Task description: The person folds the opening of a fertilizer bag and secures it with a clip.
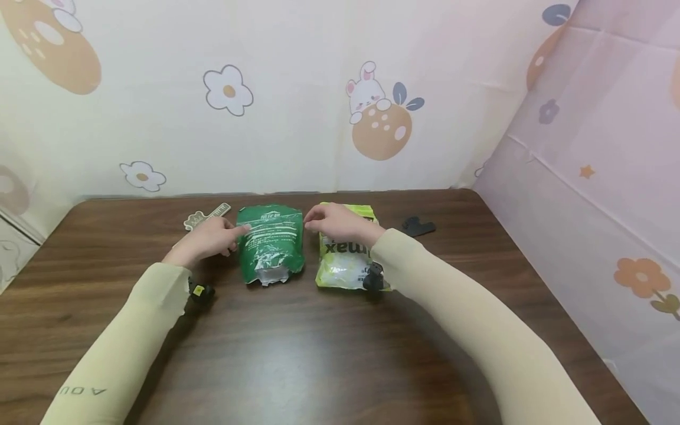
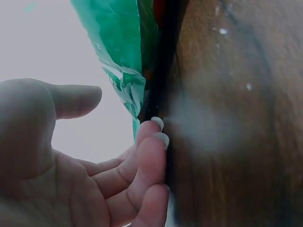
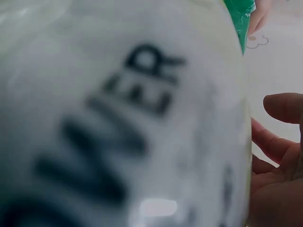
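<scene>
A green plastic bag [image 1: 272, 245] lies on the wooden table, its crumpled end towards me. My left hand [image 1: 209, 237] is at its left edge, index finger reaching onto the side. In the left wrist view, the thumb [image 2: 78, 100] stands apart from the bag while the fingertips are low beside its edge, near the tabletop. Just right of it lies a yellow-green bag [image 1: 340, 273] with dark lettering. My right hand [image 1: 342, 223] hovers over that bag's far part, fingers loosely bent towards the green bag's right edge. The right wrist view shows nothing between thumb and fingers.
A pale, flat piece with a ruler-like strip [image 1: 218, 212] lies behind my left hand. To the right of the yellow-green bag is a small dark flat object [image 1: 418, 226]. A patterned curtain [image 1: 297, 136] hangs behind the table [image 1: 297, 354].
</scene>
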The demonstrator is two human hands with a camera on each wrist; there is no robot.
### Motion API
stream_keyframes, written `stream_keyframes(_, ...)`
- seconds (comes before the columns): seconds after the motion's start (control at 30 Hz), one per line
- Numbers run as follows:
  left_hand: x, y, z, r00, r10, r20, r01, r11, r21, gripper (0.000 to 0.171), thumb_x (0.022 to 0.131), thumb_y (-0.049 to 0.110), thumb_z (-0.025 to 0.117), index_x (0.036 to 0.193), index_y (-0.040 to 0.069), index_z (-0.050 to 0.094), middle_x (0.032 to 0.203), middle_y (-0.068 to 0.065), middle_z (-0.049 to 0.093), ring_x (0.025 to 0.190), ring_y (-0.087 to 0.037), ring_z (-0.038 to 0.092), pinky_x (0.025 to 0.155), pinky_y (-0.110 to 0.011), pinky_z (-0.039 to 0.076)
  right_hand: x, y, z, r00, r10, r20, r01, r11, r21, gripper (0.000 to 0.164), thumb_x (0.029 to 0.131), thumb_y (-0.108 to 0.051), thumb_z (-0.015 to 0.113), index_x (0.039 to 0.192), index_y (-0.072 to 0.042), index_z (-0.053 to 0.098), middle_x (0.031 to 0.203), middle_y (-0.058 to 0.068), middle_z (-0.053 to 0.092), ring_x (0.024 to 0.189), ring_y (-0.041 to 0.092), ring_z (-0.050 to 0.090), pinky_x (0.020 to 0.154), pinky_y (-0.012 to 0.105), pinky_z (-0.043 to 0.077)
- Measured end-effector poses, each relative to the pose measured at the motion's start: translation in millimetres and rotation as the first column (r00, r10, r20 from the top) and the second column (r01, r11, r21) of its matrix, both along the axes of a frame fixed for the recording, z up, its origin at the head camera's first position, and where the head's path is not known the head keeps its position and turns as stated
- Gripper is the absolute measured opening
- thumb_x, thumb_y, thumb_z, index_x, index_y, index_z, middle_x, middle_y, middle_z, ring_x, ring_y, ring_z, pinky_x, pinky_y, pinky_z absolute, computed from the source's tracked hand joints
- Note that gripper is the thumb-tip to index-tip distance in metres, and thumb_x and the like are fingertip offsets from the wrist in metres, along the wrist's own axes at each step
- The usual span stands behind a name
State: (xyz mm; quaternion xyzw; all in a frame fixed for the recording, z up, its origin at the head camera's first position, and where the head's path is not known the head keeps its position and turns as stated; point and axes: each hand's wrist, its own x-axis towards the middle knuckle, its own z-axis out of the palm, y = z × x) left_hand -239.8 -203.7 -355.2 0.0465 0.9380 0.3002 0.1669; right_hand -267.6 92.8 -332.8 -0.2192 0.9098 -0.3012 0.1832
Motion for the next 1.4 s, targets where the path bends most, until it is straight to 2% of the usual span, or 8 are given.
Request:
stream_keyframes(0.2, -4.6, -0.4, -3.7, 1.000, 0.009, 0.004, -0.009, 1.000, 0.016, 0.056, 0.101, 0.053, 0.047, 0.087, 0.002, 0.065, 0.084, -0.009, 0.067, 0.079, -0.023, 0.065, 0.084, -0.045, 0.048, -4.3, -2.5, -1.1, 0.988, -0.023, 0.154, 0.037, 0.996, -0.087, 0.036, 0.103, -0.031, 0.054, 0.133, -0.011, 0.057, 0.119, 0.009, 0.064, 0.108, 0.024, 0.062, 0.077, 0.033, 0.050)
stream_keyframes(0.4, -4.5, -3.2, -5.5, 1.000, 0.008, 0.012, -0.009, 0.999, 0.045, 0.054, 0.101, 0.049, 0.050, 0.094, -0.001, 0.067, 0.085, -0.008, 0.068, 0.079, -0.022, 0.065, 0.085, -0.046, 0.048, -8.9, -8.9, 1.2, 0.943, -0.034, 0.331, 0.101, 0.977, -0.186, 0.041, 0.104, -0.027, 0.054, 0.139, -0.005, 0.049, 0.131, 0.009, 0.058, 0.121, 0.025, 0.058, 0.098, 0.034, 0.047)
stream_keyframes(0.6, -6.0, -5.7, -8.5, 0.999, 0.031, 0.018, -0.032, 0.998, 0.051, 0.052, 0.102, 0.045, 0.052, 0.105, -0.005, 0.065, 0.082, -0.008, 0.067, 0.076, -0.021, 0.062, 0.079, -0.041, 0.046, -11.5, -13.2, 1.6, 0.923, -0.039, 0.382, 0.126, 0.971, -0.205, 0.041, 0.104, -0.024, 0.054, 0.140, -0.004, 0.047, 0.134, 0.009, 0.056, 0.124, 0.025, 0.056, 0.101, 0.034, 0.046)
stream_keyframes(0.8, -6.7, -5.4, -12.1, 0.999, 0.054, 0.005, -0.054, 0.994, 0.094, 0.047, 0.104, 0.037, 0.051, 0.109, -0.007, 0.064, 0.081, -0.008, 0.068, 0.075, -0.020, 0.061, 0.075, -0.038, 0.045, -11.9, -13.6, -0.3, 0.900, -0.051, 0.434, 0.171, 0.955, -0.243, 0.042, 0.104, -0.020, 0.054, 0.141, -0.003, 0.046, 0.137, 0.011, 0.055, 0.125, 0.025, 0.056, 0.103, 0.035, 0.044)
stream_keyframes(0.9, -8.0, -4.6, -13.9, 0.998, 0.055, -0.009, -0.054, 0.992, 0.116, 0.041, 0.105, 0.032, 0.050, 0.107, -0.007, 0.064, 0.084, -0.009, 0.069, 0.078, -0.021, 0.062, 0.074, -0.037, 0.045, -12.8, -12.0, -0.4, 0.884, -0.063, 0.464, 0.213, 0.936, -0.280, 0.043, 0.104, -0.016, 0.054, 0.143, -0.001, 0.045, 0.139, 0.014, 0.054, 0.125, 0.026, 0.056, 0.103, 0.035, 0.044)
stream_keyframes(1.0, -8.7, -5.4, -15.5, 0.998, 0.065, -0.025, -0.061, 0.987, 0.146, 0.037, 0.106, 0.027, 0.049, 0.106, -0.006, 0.064, 0.091, -0.011, 0.069, 0.082, -0.022, 0.062, 0.075, -0.036, 0.045, -15.3, -12.0, -1.3, 0.856, -0.071, 0.513, 0.275, 0.901, -0.334, 0.044, 0.102, -0.010, 0.054, 0.144, 0.002, 0.043, 0.139, 0.017, 0.053, 0.123, 0.027, 0.057, 0.103, 0.036, 0.044)
stream_keyframes(1.17, -9.5, -6.3, -17.2, 0.996, 0.087, -0.018, -0.080, 0.970, 0.230, 0.036, 0.106, 0.024, 0.050, 0.114, -0.009, 0.063, 0.102, -0.016, 0.067, 0.087, -0.023, 0.060, 0.076, -0.034, 0.047, -18.8, -10.9, -4.4, 0.814, -0.074, 0.576, 0.354, 0.849, -0.392, 0.045, 0.101, -0.005, 0.054, 0.144, 0.004, 0.042, 0.136, 0.021, 0.053, 0.121, 0.029, 0.059, 0.104, 0.037, 0.044)
stream_keyframes(1.4, -14.0, -5.9, -22.5, 0.993, 0.105, 0.061, -0.120, 0.933, 0.340, 0.043, 0.105, 0.023, 0.053, 0.131, -0.011, 0.053, 0.105, -0.014, 0.061, 0.090, -0.021, 0.056, 0.077, -0.029, 0.049, -18.4, -8.0, -7.6, 0.802, -0.068, 0.594, 0.370, 0.837, -0.404, 0.046, 0.101, -0.001, 0.053, 0.144, 0.004, 0.041, 0.136, 0.020, 0.053, 0.123, 0.029, 0.058, 0.104, 0.034, 0.043)
